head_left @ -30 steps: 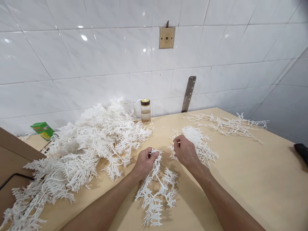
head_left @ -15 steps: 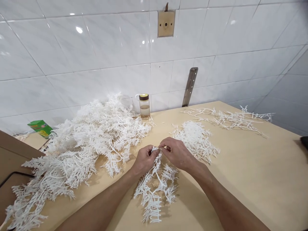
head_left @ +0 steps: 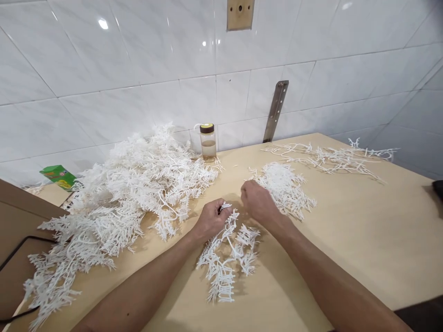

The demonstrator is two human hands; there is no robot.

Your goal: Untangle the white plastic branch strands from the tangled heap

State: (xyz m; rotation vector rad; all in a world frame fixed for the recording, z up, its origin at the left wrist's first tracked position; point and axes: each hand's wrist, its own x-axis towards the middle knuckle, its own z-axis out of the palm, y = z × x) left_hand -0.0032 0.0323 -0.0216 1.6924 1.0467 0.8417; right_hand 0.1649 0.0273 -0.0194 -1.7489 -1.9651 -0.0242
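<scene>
A white, many-twigged plastic branch (head_left: 221, 272) hangs down toward me over the table from my left hand (head_left: 212, 219). That hand is closed, pinching the branch's upper end between thumb and fingers. My right hand (head_left: 258, 200) is apart from the branch, to its upper right, at the near-left side of a small heap of short white sprigs (head_left: 285, 186). Its fingers are curled together and their tips are turned away, so what they hold, if anything, is hidden.
A large pile of white branches (head_left: 138, 180) covers the table's left. Bare white stems (head_left: 328, 159) lie at the back right. A bottle with a dark lid (head_left: 208, 143) stands by the tiled wall, near a metal bracket (head_left: 276, 110). A green box (head_left: 58, 176) and a cardboard box (head_left: 24, 216) are at left.
My right hand has parted from my left and moved up and right toward the small heap. My left hand keeps its pinch on the branch. The view has tilted down.
</scene>
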